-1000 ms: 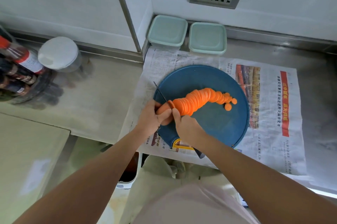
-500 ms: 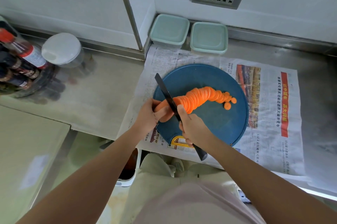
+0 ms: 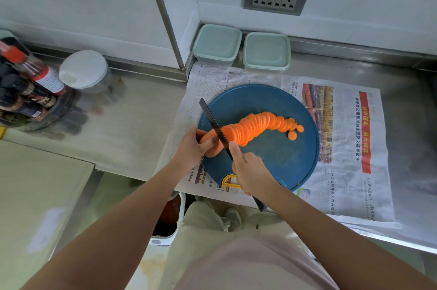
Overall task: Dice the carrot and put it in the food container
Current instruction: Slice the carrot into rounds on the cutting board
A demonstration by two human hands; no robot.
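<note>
Your left hand (image 3: 191,148) pinches the carrot (image 3: 255,127) stub at the board's (image 3: 279,159) near-left edge. Your right hand (image 3: 250,172) is wrapped round the knife (image 3: 213,123) handle, with the blade laid across the carrot right beside those fingers. Most of it is sliced into a fanned row of rounds, two lying loose at the far end. No dice yet, I'd say, and the containers (image 3: 217,44) sit lidded at the back of the bench, so cross-cutting and loading remain.
</note>
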